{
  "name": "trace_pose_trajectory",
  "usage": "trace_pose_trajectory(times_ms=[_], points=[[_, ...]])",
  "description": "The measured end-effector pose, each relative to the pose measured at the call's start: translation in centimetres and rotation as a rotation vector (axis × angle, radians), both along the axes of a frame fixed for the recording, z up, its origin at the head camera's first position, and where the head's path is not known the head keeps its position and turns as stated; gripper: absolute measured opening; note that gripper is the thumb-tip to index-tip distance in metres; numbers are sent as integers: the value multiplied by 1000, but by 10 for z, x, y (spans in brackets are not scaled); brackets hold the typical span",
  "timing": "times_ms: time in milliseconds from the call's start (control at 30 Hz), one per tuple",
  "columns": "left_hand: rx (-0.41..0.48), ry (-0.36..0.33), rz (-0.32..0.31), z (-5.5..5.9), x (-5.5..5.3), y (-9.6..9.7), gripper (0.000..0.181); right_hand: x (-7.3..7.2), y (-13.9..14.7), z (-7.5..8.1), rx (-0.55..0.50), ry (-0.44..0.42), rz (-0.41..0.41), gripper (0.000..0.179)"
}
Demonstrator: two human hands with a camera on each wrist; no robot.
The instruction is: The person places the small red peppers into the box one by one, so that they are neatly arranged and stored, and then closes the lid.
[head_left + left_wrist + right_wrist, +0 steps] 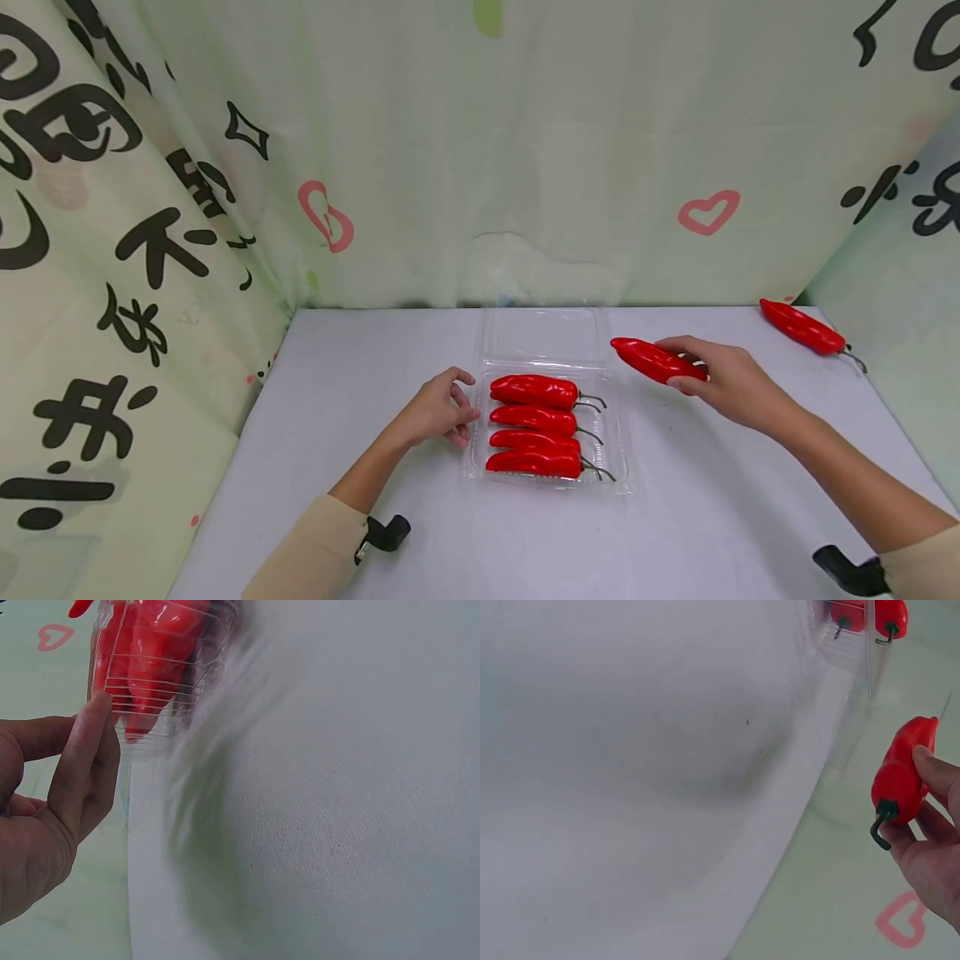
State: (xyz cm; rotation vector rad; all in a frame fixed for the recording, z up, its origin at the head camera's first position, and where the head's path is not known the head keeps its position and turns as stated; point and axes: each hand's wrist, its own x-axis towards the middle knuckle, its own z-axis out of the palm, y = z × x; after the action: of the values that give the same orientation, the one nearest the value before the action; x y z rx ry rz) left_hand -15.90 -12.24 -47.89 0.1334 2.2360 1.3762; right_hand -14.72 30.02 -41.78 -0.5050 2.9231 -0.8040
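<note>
My right hand [720,379] holds a red chili pepper [647,358] between thumb and fingers, raised to the right of the clear plastic box [621,450]. In the right wrist view, this pepper's green stem [881,829] hangs free below the hand. Several red peppers [534,419] lie crosswise in the box, stems pointing right. At the box's left wall, my left hand [438,408] has its fingertips right against the plastic. The left wrist view shows these fingers [82,757] fairly straight beside the ribbed wall, peppers visible through it.
Behind the box, its clear lid [545,337] lies folded back, reaching the table's far edge. One more red pepper [802,327] lies at the far right corner of the white table [712,517]. Printed curtains [525,167] stand at the back and both sides.
</note>
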Motion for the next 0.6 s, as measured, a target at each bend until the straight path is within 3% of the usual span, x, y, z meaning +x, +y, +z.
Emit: trace_pose_trajectory(times_ms=[600], points=[[11, 7, 3, 0, 0, 0, 52, 7, -43, 9, -7, 30, 101, 62]])
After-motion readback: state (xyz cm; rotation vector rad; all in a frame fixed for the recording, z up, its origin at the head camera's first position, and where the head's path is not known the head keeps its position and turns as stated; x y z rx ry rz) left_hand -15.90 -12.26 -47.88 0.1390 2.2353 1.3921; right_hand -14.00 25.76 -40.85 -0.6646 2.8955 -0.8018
